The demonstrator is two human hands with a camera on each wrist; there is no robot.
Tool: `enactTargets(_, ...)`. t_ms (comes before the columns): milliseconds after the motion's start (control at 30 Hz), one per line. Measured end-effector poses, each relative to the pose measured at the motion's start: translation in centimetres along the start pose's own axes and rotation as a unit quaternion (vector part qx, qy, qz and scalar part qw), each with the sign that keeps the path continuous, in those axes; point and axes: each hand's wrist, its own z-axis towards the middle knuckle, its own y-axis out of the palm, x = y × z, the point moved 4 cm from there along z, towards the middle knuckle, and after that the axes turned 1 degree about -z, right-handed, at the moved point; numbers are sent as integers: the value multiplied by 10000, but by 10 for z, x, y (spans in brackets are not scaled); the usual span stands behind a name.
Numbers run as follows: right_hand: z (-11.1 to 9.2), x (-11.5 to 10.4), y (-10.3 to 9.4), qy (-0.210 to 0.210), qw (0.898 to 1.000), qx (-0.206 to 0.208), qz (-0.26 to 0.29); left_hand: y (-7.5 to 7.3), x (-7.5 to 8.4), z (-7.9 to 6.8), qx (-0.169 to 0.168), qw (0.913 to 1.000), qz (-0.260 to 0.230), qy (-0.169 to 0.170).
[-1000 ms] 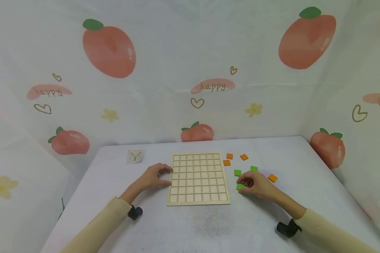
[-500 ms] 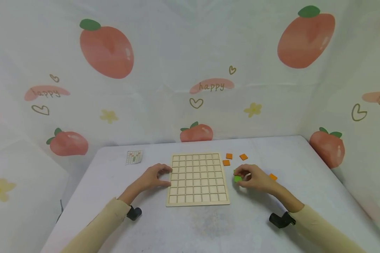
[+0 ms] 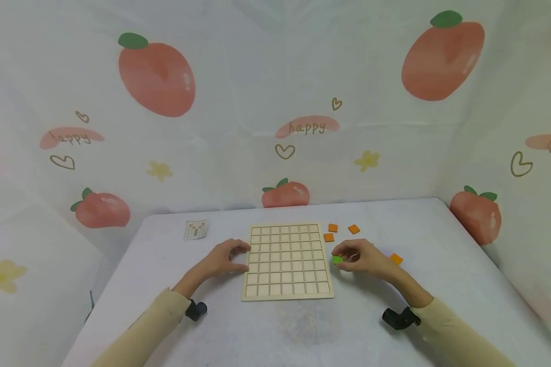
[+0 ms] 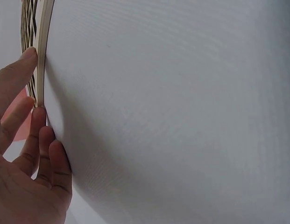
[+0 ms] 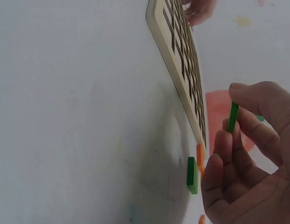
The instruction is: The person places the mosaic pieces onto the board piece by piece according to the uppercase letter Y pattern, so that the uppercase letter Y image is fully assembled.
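Observation:
A pale wooden board (image 3: 286,263) with a grid of square recesses lies flat in the middle of the table. Its left edge is touched by the thumb and fingertips of my left hand (image 3: 225,259), which are spread apart along it; the left wrist view shows them against the rim (image 4: 41,70). Just beyond the board's right edge, my right hand (image 3: 367,261) pinches a green square tile (image 3: 337,260) between thumb and fingers. The right wrist view shows this tile (image 5: 233,116) edge-on, raised off the table. A second green tile (image 5: 192,175) lies below that hand.
Orange tiles lie right of the board: one at the back (image 3: 332,228), one close to the rim (image 3: 329,237), one farther right (image 3: 354,229); another orange tile (image 3: 396,259) sits behind the right wrist. A small printed grid card (image 3: 196,230) rests at the back left.
My right hand has picked up the green tile from the table and moved it left and slightly away, close to the board. The left hand stays at the board's edge.

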Motion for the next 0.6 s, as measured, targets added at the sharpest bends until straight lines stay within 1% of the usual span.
enactTargets(200, 6, -6, 11, -87, 9998, -35, 202, 0, -1, 0, -32, 10000, 15, 24)
enactTargets(600, 25, -18, 36, -292, 9991, -147, 260, 0, -1, 2, -127, 9999, 6, 74)
